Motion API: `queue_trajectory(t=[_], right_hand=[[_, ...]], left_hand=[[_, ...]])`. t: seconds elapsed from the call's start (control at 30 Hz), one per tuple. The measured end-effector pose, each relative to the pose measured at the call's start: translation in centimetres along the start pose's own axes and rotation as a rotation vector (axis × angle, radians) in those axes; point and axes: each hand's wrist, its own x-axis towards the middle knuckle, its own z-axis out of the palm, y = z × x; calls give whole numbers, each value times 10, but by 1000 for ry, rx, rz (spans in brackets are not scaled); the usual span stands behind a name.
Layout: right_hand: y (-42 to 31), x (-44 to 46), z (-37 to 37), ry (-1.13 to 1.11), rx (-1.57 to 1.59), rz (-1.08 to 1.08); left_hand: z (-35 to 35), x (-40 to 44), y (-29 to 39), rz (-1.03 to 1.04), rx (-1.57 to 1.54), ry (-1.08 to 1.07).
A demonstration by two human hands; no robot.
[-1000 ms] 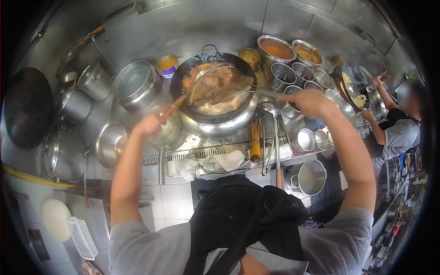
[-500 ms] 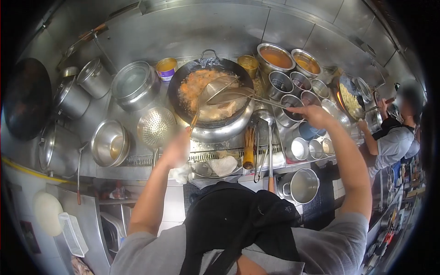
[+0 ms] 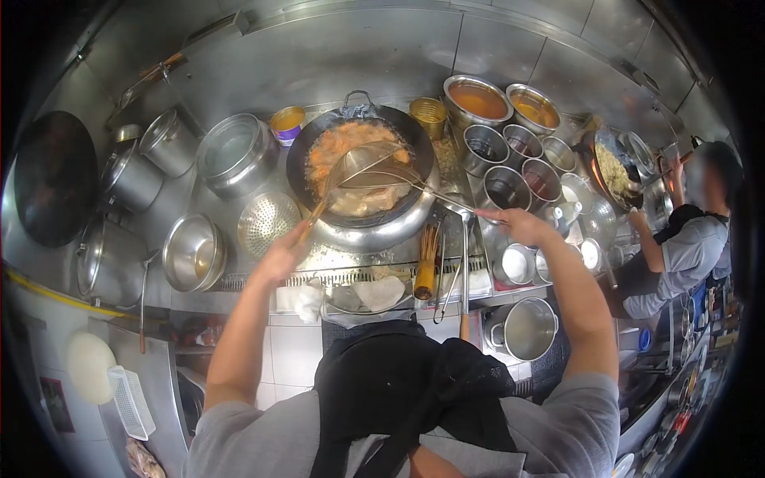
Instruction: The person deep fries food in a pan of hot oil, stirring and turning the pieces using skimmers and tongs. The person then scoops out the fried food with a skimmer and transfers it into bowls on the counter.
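Observation:
My left hand (image 3: pixel 285 255) is closed round the wooden handle of a wire strainer (image 3: pixel 351 164), whose basket is over the wok. My right hand (image 3: pixel 522 226) grips the long metal handle of a second strainer (image 3: pixel 446 197). The two strainer heads overlap above the black wok (image 3: pixel 296 171), and I cannot tell whether they touch. Orange pieces of food (image 3: pixel 329 148) bubble in the wok's far part. Paler pieces (image 3: pixel 370 201) lie on the near side, partly behind the strainers.
A perforated skimmer (image 3: pixel 267 225) rests left of the wok. Steel pots of sauce (image 3: pixel 478 99) and several round containers (image 3: pixel 486 147) stand to the right. A bamboo brush (image 3: pixel 425 271) and a long-handled ladle (image 3: pixel 465 279) lie in front. A co-worker (image 3: pixel 685 247) tends another wok (image 3: pixel 610 171).
My right hand has shifted left and nearer to me, and its strainer has moved left over the wok. My left hand has moved slightly left with its strainer. The view has shifted slightly.

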Motion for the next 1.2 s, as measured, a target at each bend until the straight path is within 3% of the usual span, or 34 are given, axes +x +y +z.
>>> queue_trajectory(t=[0.03, 0.17, 0.43, 0.5, 0.63, 0.77, 0.9, 1.0, 1.2], right_hand=[[2, 2, 8, 8, 12, 25], [8, 13, 54, 12, 56, 1], [-57, 12, 97, 142, 152, -70], [-68, 8, 103, 130, 56, 89], [-40, -1, 118, 247, 34, -16], [-51, -10, 92, 168, 75, 109], [-54, -10, 89, 202, -20, 88], [-63, -13, 89, 200, -77, 121], [-74, -27, 112, 285, -263, 199]], left_hand=[[-5, 3, -1, 39, 93, -19], [-33, 1, 9, -130, -38, -64], [-89, 17, 11, -216, -32, -121], [-100, 16, 9, -199, -22, -132], [-115, 17, 9, -188, -31, -205], [-124, 20, 40, -132, 121, -257], [-129, 32, 58, -104, 235, -316], [-126, 33, 68, -78, 406, -302], [-112, 16, 70, -54, 333, -230]])
